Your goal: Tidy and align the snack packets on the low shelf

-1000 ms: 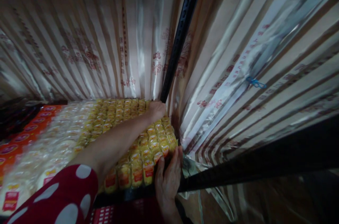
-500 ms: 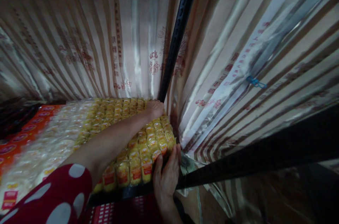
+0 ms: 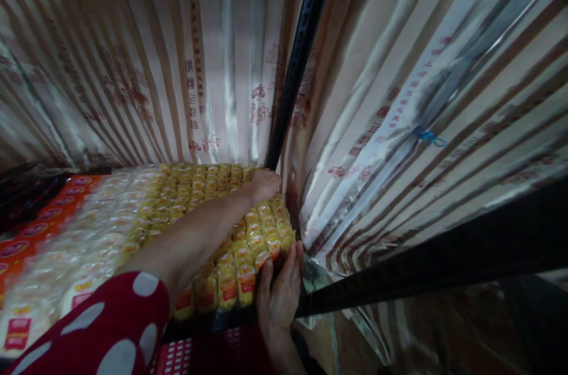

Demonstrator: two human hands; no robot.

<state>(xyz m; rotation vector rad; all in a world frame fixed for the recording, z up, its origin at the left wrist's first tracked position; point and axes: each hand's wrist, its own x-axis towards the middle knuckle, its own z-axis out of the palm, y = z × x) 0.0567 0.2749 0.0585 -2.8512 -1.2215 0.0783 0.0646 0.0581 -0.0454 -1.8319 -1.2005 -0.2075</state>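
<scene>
Rows of small yellow packets in clear wrappers with orange-red labels (image 3: 226, 285) stand packed tightly on a dark shelf. My left arm, in a red sleeve with white dots, stretches across them. My left hand (image 3: 266, 184) lies at the far right corner of the rows, by the upright post; its fingers are mostly hidden. At the near right corner, my right hand (image 3: 281, 291) rests with fingers stretched out along the side of the end packets, thumb apart. It holds nothing that I can see.
White-wrapped packets (image 3: 104, 227) and an orange printed strip (image 3: 53, 209) lie to the left. A black slotted post (image 3: 302, 38) rises at the back corner. Printed plastic sheeting (image 3: 155, 55) hangs behind and to the right, with a blue tie (image 3: 429, 137). A dark rail (image 3: 399, 268) runs right.
My left hand has shifted slightly right, towards the corner by the post, and its sleeve has moved right with it. My right hand stays in place.
</scene>
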